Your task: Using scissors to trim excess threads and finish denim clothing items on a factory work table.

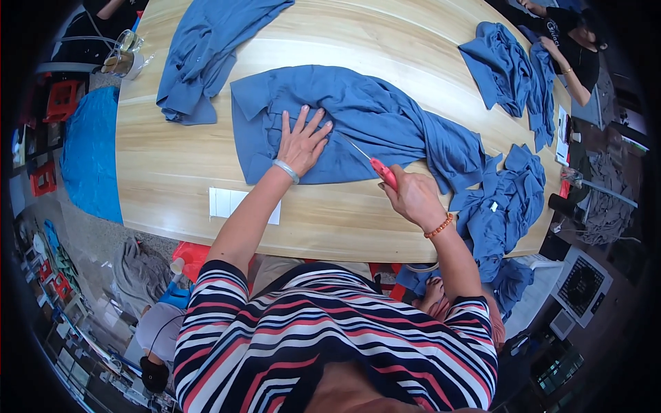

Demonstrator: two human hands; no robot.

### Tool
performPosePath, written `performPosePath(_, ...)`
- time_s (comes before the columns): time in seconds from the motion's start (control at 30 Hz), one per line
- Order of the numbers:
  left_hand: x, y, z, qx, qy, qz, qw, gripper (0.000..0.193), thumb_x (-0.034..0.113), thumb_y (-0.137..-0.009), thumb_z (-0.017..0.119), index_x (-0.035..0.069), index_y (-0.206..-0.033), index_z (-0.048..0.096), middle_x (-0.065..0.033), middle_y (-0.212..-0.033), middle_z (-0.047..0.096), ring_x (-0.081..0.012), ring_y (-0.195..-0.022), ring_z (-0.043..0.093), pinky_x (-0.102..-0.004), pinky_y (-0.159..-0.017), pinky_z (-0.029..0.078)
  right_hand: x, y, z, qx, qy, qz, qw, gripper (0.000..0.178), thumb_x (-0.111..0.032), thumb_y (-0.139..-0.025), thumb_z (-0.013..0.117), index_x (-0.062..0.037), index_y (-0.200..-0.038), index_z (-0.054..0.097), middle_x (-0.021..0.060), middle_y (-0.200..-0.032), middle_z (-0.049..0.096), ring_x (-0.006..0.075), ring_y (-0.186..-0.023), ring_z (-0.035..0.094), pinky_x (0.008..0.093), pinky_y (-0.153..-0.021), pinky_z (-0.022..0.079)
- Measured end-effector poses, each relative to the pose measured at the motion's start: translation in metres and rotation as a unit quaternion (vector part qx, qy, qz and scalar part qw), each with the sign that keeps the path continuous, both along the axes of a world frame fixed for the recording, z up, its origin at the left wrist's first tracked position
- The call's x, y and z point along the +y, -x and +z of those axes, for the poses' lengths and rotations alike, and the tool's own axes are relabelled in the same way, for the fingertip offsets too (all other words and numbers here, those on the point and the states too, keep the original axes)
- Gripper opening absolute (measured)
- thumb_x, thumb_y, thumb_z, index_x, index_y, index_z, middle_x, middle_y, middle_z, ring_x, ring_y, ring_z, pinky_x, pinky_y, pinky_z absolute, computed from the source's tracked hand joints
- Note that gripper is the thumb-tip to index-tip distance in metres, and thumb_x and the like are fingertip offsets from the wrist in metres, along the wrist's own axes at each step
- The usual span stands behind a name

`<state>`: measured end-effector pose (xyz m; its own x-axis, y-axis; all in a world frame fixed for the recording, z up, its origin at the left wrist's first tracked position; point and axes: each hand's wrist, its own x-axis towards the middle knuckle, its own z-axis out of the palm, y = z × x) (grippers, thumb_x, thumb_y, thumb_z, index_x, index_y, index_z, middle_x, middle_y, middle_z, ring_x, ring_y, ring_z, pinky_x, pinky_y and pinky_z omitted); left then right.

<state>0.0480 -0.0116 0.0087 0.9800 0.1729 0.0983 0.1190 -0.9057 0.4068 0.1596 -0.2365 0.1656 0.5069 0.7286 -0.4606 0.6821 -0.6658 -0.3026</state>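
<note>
A blue knitted garment (372, 117) lies spread and creased on the wooden table in front of me. My left hand (301, 141) rests flat on its left part, fingers spread on the cloth. In my right hand (415, 199) is a red-handled tool (383, 173) with a thin metal shaft; its exact kind cannot be made out. The shaft points up and left, and its tip is at the cloth just right of my left fingers. Whether the tip goes into the fabric is too small to tell.
More blue garments lie at the table's (165, 199) far left (206, 55), right (509, 199) and far right (499, 69). White paper (227, 204) is near my left forearm. A co-worker's arm (575, 79) reaches in at far right. Another person (155, 334) is at lower left.
</note>
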Motion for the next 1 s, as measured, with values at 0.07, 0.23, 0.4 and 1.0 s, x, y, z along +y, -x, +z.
performPosePath(0.07, -0.002, 0.001, -0.001, 0.000, 0.004, -0.002, 1.000, 0.039, 0.025, -0.088, 0.058, 0.023, -0.127, 0.057, -0.0036, -0.147, 0.036, -0.0314, -0.139, 0.024, -0.0633, -0.108, 0.010, 0.011, 0.003, -0.002, -0.011, -0.002, 0.003, 1.000, 0.025, -0.028, -0.084, 0.062, -0.0043, -0.091, 0.055, 0.0176, -0.062, 0.061, 0.0354, -0.063, 0.063, 0.0463, -0.057, 0.048)
performPosePath(0.23, 0.004, 0.001, 0.001, 0.006, 0.007, -0.005, 1.000, 0.037, 0.028, -0.086, 0.060, 0.024, -0.124, 0.060, -0.0023, -0.148, 0.034, -0.0313, -0.140, 0.023, -0.0627, -0.109, 0.009, 0.030, -0.001, -0.003, -0.001, -0.046, 0.027, 0.999, 0.026, -0.029, -0.083, 0.063, -0.0039, -0.085, 0.056, 0.0179, -0.064, 0.062, 0.0359, -0.064, 0.063, 0.0467, -0.059, 0.048)
performPosePath(0.4, 0.014, -0.004, 0.031, 0.064, 0.052, -0.062, 0.995, 0.092, 0.046, -0.063, 0.078, 0.018, -0.141, 0.038, -0.0109, -0.150, 0.028, -0.0312, -0.140, 0.022, -0.0541, -0.112, 0.012, -0.001, -0.008, 0.001, -0.026, -0.018, -0.021, 0.999, 0.027, -0.031, -0.083, 0.062, -0.0042, -0.087, 0.057, 0.0173, -0.064, 0.062, 0.0358, -0.064, 0.063, 0.0467, -0.059, 0.048)
performPosePath(1.0, 0.058, -0.013, 0.097, 0.112, 0.568, -0.006, 0.816, 0.029, 0.013, -0.087, 0.050, 0.000, -0.111, 0.058, -0.0020, -0.097, 0.061, -0.0068, -0.084, 0.053, -0.0246, -0.076, 0.045, -0.058, 0.015, -0.039, 0.114, 0.015, -0.103, 0.988, 0.028, -0.031, -0.084, 0.059, -0.0062, -0.096, 0.059, 0.0184, -0.078, 0.066, 0.0366, -0.075, 0.065, 0.0462, -0.071, 0.050)
